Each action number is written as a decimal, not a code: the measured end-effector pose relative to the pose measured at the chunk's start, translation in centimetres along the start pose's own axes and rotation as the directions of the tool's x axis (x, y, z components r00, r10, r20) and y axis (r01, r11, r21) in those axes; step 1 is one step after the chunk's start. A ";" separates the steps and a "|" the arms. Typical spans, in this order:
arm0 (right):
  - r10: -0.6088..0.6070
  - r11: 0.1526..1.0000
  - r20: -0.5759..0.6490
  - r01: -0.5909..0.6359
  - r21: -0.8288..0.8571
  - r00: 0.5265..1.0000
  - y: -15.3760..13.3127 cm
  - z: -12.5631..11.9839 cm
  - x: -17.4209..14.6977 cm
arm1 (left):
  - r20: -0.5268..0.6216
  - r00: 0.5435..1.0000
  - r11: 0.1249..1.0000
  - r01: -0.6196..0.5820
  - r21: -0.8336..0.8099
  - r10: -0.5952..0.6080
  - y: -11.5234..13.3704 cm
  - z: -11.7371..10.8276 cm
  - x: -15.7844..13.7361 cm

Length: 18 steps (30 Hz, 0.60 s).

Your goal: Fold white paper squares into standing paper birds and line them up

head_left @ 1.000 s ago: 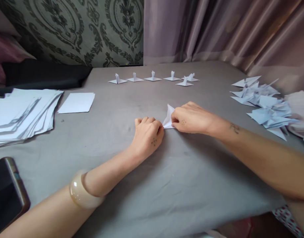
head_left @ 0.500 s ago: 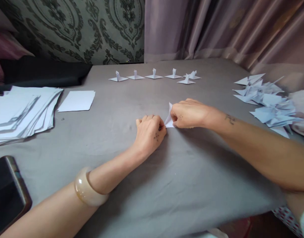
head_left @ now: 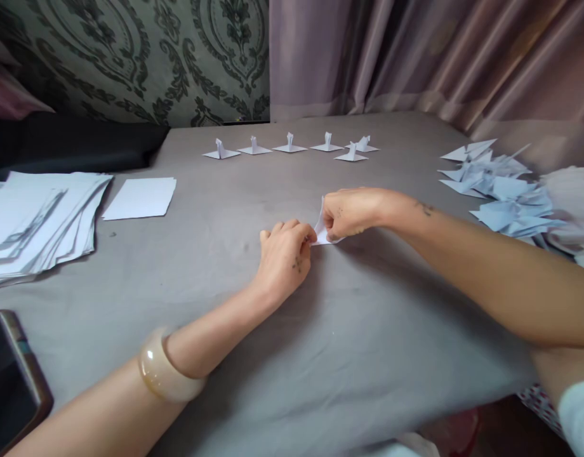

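A small piece of white paper (head_left: 322,237) is held between the two hands, near the middle of the table (head_left: 216,266). It is partly folded: one pointed flap is raised at the back, against the right hand, and a flat part is seen low down, close to the table. Its left end is pinched by the left hand (head_left: 287,259), the fingers being curled and closed on it. The paper is gripped from the right by the right hand (head_left: 351,211), with fingers bent down over it; the exact placing of the fingertips is hidden. A pale bangle (head_left: 165,371) is worn on the left forearm.

Six folded figures (head_left: 291,145) are set out beyond the hands: five in a row, one placed just in front of the right end. A heap of folded pieces (head_left: 506,190) is noted at far right, some overlapping. To the left, a small stack of square sheets (head_left: 140,198) is laid beside a larger, uneven pile of sheets (head_left: 77,222). A phone (head_left: 9,374) is cut off by the left edge of view. A black cloth (head_left: 82,141) is laid behind the pile.
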State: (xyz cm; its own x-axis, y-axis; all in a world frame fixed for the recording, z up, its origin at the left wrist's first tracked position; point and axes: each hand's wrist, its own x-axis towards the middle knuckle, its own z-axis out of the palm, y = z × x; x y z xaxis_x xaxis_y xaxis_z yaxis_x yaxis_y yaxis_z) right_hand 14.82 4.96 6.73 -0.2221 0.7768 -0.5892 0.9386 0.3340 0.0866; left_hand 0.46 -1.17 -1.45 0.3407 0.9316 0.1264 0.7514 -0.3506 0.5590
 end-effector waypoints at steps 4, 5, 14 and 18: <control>0.005 1.000 0.026 -0.006 0.022 1.000 0.0 0.0 0.3 | 0.020 0.986 0.965 -0.167 0.205 0.166 0.1 -0.3 -0.6; 0.002 1.000 0.025 -0.002 0.021 1.000 -0.1 0.0 0.3 | 0.034 0.978 0.945 -0.209 0.252 0.208 0.2 -0.5 -0.8; 0.000 1.000 -0.035 0.000 -0.026 0.999 -0.8 -0.1 -0.2 | 0.078 0.937 0.814 -0.335 0.474 0.340 0.9 -1.4 -2.3; 0.008 1.000 -0.045 -0.008 -0.005 0.999 -0.9 -0.2 -0.4 | 0.065 0.941 0.814 -0.321 0.484 0.332 0.3 -1.9 -2.5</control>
State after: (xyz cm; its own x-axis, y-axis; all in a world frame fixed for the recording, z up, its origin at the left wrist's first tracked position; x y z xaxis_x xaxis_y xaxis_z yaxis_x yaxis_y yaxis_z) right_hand 13.97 4.46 7.02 -0.2263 0.8029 -0.5515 0.9390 0.3304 0.0958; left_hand -1.24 -3.42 0.02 0.6067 0.7542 0.2511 0.7761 -0.6303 0.0178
